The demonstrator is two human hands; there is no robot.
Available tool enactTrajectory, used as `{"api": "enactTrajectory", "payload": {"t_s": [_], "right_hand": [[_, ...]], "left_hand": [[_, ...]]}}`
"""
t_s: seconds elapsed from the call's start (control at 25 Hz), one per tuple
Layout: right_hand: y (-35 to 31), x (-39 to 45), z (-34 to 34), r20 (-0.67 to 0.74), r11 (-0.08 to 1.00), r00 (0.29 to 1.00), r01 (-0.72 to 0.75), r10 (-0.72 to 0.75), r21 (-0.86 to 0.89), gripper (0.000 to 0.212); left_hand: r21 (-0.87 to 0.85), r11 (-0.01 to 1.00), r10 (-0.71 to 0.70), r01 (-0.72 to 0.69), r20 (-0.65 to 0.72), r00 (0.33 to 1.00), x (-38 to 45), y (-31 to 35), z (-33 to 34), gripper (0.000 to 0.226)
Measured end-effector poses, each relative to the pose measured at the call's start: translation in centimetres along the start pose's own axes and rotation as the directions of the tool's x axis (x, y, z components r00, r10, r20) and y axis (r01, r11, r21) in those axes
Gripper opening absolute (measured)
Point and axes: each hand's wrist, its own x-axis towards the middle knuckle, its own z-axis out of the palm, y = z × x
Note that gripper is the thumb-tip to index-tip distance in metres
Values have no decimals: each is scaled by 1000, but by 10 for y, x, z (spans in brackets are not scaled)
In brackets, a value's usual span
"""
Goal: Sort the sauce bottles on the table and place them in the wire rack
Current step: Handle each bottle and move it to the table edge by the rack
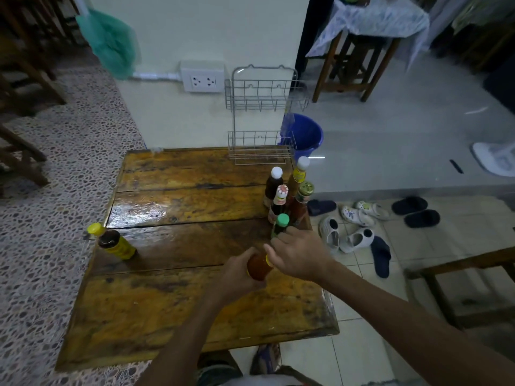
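Near the table's (167,316) middle, the left hand (237,271) grips an orange-brown sauce bottle (259,267); the right hand (299,256) pinches its yellow cap. This looks like pick-up, with a carry next to the empty two-tier wire rack (262,118) at the far edge, behind five clustered bottles (287,199).

Blue bucket (306,135), shoes (356,229) on floor
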Motion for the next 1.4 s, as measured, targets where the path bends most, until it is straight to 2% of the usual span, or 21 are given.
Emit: {"api": "enactTrajectory", "payload": {"t_s": [0.04,0.08,0.16,0.28,0.36,0.4,0.44,0.52,0.6,0.72,0.84,0.92,1.04,1.2,1.28,1.4], "right_hand": [[5,-5,0,2,1000,1000,-9,9,3,47],[10,-11,0,21,995,995,-101,101,6,48],[11,-22,1,167,946,931,-319,324,-56,47],[21,-47,16,431,882,790,-469,436,-32,28],[39,-52,11,551,732,641,-677,534,78,42],[47,-56,11,593,657,595,-741,543,142,51],[52,-60,12,547,615,622,-754,559,229,54],[58,-62,8,363,674,745,-665,560,323,46],[62,-62,8,267,677,792,-609,549,414,39],[69,-59,7,248,601,767,-624,591,499,34],[72,-59,15,221,591,768,-613,601,524,32],[73,-59,21,219,587,764,-616,607,525,33],[76,-54,27,217,576,758,-620,615,532,34],[83,-43,32,215,577,755,-624,620,526,35],[85,-41,35,215,583,754,-626,620,518,36],[83,-41,42,219,601,759,-629,614,494,35]], "left_hand": [[5,1000,-8,8,21,1000,1,2,6,46],[36,999,-24,23,16,1000,2,5,14,45],[169,984,-51,52,-9,999,7,9,32,47],[457,886,-24,75,-118,993,13,12,66,55],[479,872,-21,101,-170,985,19,17,84,53],[426,898,-33,107,-179,983,25,23,90,50],[330,937,-60,119,-183,981,32,30,93,50],[121,985,-106,127,-167,980,47,45,99,61],[-10,998,-64,63,-178,982,66,56,107,60],[-151,988,-21,-14,-231,973,91,64,122,51],[-134,991,-45,7,-288,957,103,59,133,50],[-171,984,-106,53,-315,943,108,52,136,51],[-241,965,-196,108,-378,905,113,44,142,42],[-364,918,-301,157,-385,872,116,43,144,39],[-395,905,-328,160,-405,854,117,42,144,30],[-408,896,-354,175,-419,836,117,36,143,29]]}}
